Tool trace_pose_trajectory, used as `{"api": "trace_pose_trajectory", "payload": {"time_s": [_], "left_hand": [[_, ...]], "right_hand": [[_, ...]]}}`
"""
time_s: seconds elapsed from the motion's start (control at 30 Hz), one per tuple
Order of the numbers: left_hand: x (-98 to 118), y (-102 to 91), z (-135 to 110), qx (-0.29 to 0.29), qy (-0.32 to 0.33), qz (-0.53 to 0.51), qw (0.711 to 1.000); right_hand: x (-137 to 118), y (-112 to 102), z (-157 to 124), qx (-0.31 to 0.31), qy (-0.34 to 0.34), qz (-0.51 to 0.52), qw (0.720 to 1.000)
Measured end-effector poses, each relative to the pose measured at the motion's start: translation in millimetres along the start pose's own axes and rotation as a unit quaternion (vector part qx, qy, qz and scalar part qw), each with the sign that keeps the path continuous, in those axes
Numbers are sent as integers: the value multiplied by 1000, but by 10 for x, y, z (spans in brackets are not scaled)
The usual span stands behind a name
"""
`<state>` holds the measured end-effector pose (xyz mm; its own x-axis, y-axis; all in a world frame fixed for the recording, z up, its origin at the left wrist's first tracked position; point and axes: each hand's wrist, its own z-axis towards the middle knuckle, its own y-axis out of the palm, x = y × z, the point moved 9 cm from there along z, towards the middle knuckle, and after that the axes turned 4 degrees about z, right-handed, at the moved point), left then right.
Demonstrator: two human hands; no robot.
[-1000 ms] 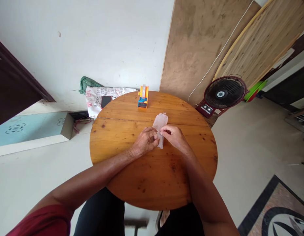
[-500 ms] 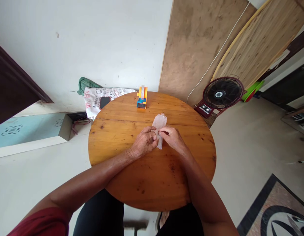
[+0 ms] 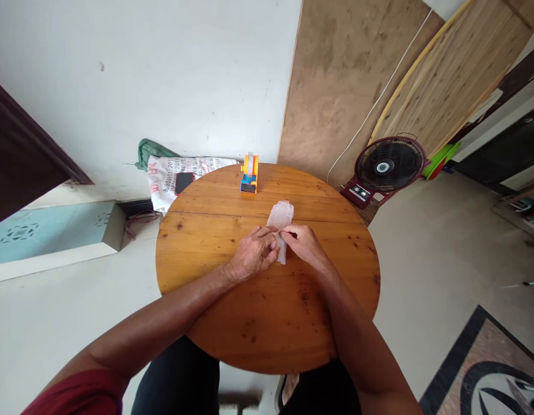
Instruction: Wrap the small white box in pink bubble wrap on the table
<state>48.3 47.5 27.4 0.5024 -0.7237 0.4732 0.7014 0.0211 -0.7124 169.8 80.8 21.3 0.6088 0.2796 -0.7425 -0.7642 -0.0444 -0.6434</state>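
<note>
Left hand (image 3: 253, 253) rolled flatter since earlier frame, index now stretched toward right fingertips; right hand (image 3: 305, 241) barely shifted. Right thumb and index pinched together on pale wrapped packet (image 3: 281, 214); left fingers curled over its near part, grip cannot tell. Both hands seem to work one spot mid-packet. Packet lies on desk (image 3: 245, 305), orange-blue tape dispenser (image 3: 249, 174) beyond.

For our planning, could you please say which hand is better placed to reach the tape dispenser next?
Left, probably: the left hand lies nearly in line with the tape dispenser, while the right hand is farther right. Both touch the packet.
</note>
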Motion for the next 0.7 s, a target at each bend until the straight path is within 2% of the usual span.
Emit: {"api": "trace_pose_trajectory", "payload": {"time_s": [0.2,0.33,0.47,0.53,0.63,0.7], "left_hand": [[-69,18,-14,-21,-36,6,999],[4,15,4,-35,-1,18,999],[18,24,11,-37,14,30,999],[7,23,12,-33,13,31,999],[3,19,17,-31,8,32,999],[5,12,22,-33,2,31,999]], "right_hand": [[42,15,9,-3,1,2,1000],[70,42,14,-15,9,35,999],[135,50,13,-20,52,108,993],[190,-35,28,14,78,137,987],[335,-272,62,105,133,143,975],[461,-359,96,129,185,145,963]]}}
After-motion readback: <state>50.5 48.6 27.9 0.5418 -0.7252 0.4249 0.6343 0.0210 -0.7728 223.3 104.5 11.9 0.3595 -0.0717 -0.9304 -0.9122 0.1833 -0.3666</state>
